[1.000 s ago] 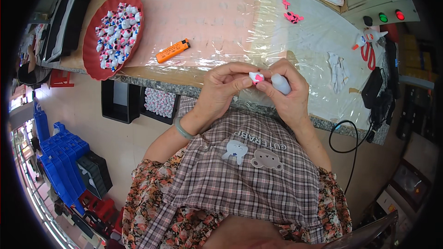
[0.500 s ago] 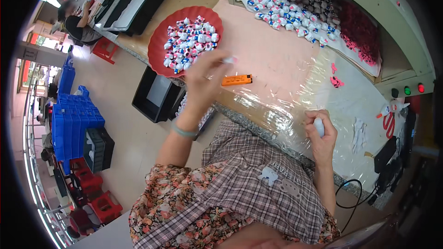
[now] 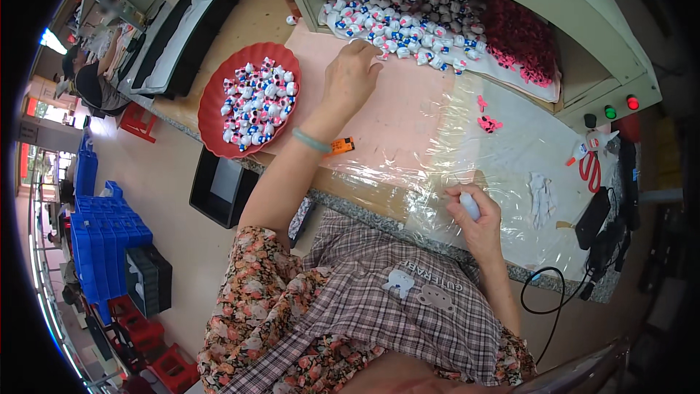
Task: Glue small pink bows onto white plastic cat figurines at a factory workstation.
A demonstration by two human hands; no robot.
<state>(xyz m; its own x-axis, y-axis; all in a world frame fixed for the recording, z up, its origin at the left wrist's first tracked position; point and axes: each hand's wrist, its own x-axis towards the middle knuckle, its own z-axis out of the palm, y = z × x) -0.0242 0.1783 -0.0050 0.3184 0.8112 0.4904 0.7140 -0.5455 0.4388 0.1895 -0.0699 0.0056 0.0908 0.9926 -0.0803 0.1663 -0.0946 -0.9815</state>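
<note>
My left hand (image 3: 351,79) reaches across the table to the near edge of a pile of small white figures with blue and pink parts (image 3: 408,33). Its thumb and fingers are bent around a small white figure (image 3: 381,55) at the pile's edge; the fingers partly hide it. Closer to me, my right hand (image 3: 477,220) is wrapped around a small whitish squeeze bottle (image 3: 469,206), above the clear plastic sheet. A red scalloped bowl (image 3: 206,106) on the left holds many similar figures (image 3: 259,102). An orange lighter (image 3: 342,146) lies beneath my left forearm.
The pile lies inside an open cabinet (image 3: 605,36), beside dark pink pieces (image 3: 521,40). Loose pink pieces (image 3: 489,124), a crumpled white glove (image 3: 541,199) and red-handled scissors (image 3: 591,171) lie to the right. A black tray (image 3: 182,36) stands far left.
My left hand has moved from beside the red bowl, where it held a small white and pink piece, forward to the pile. My right hand still grips the bottle. The view has shifted.
</note>
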